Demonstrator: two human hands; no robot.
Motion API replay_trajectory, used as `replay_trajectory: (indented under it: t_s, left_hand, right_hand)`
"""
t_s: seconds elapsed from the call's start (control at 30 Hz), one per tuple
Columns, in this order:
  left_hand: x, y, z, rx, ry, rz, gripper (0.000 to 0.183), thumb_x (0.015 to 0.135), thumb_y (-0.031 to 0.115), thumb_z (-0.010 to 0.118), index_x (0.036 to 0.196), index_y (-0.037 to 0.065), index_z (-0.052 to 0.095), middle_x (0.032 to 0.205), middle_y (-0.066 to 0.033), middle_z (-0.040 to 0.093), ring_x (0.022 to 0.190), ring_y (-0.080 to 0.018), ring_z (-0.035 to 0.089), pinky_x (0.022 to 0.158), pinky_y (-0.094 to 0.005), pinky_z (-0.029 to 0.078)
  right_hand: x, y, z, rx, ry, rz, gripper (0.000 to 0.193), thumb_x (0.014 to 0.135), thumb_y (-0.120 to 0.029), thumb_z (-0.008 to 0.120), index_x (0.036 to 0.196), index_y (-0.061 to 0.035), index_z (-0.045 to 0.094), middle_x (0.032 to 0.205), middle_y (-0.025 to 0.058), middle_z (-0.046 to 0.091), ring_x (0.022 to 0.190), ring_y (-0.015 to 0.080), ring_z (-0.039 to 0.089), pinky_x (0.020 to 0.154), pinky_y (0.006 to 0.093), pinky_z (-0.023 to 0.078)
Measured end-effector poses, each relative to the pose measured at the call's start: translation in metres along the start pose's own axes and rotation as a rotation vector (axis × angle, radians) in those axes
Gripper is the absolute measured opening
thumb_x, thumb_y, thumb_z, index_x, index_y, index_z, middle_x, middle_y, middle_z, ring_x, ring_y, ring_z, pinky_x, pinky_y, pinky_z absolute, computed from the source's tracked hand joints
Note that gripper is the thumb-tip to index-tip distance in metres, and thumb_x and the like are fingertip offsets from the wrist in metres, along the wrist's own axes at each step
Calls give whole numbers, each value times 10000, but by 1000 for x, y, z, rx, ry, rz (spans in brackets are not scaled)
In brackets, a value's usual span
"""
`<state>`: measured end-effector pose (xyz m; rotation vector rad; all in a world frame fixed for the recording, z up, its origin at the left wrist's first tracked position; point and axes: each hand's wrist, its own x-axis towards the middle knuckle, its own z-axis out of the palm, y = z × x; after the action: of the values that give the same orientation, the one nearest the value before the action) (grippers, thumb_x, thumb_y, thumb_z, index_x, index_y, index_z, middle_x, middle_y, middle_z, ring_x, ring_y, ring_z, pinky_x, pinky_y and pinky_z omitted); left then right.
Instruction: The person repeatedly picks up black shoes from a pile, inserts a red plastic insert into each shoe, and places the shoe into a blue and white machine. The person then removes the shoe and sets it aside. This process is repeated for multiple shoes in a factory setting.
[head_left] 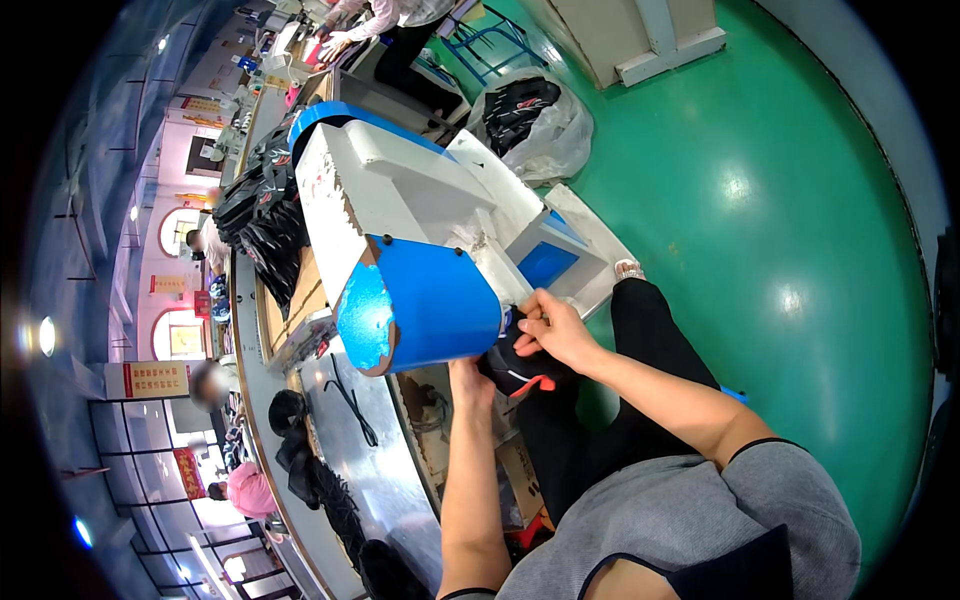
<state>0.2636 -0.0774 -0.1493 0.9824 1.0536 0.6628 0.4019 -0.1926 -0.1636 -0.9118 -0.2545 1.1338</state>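
The 2 hands, left hand and right hand, clamp a black shoe piece between them, just under the blue machine head.

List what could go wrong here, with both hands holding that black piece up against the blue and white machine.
1. Both the left hand and right hand sit right at the blue machine head; fingers might get caught if it runs.
2. The black piece is half hidden under the head, so it may be misaligned.
3. The black cord lies loose on the metal table and might snag.
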Motion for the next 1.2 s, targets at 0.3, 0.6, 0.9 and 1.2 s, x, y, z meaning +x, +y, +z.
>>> replay_trajectory:
  t_s: [0.3, 0.6, 0.9, 1.2]
  left_hand:
    - [-6, 7, 48, 17, -23, -1, 325, 862, 94, 592, 1173, 37, 517, 1089, -98, 591, 994, -220, 584, 872, -351, 489]
    - [-115, -10, -32, 970, -101, 507, 752, 764, 206, 763, 1316, -74, 335, 1173, -160, 564, 1033, -243, 557, 875, -352, 461]
    - [-262, 77, -153, 1490, 261, 743, 622, 735, 139, 684, 1292, 0, 443, 770, -166, 598, 765, -344, 580, 657, -415, 472]
    - [-380, 6, -482, 2381, 715, -775, 418, 896, 185, 465, 1308, 121, 446, 954, -74, 668, 978, -239, 615, 895, -387, 387]
  right_hand:
    - [27, -7, -23, -194, 3, -98, 111, 868, -4, 573, 949, 48, 516, 779, 89, 563, 659, 171, 645, 616, 267, 550]
    - [-47, 31, -3, -59, -213, 305, 204, 899, -185, 607, 1037, -52, 535, 782, -18, 537, 576, 54, 490, 474, 182, 383]
    - [-81, 55, 112, -318, -788, 278, 259, 920, -65, 529, 1171, -8, 502, 959, 78, 588, 779, 127, 572, 673, 258, 484]
    - [-84, 103, 121, -687, -967, 410, 203, 913, -122, 541, 1081, -13, 572, 888, 56, 643, 740, 92, 558, 668, 221, 447]
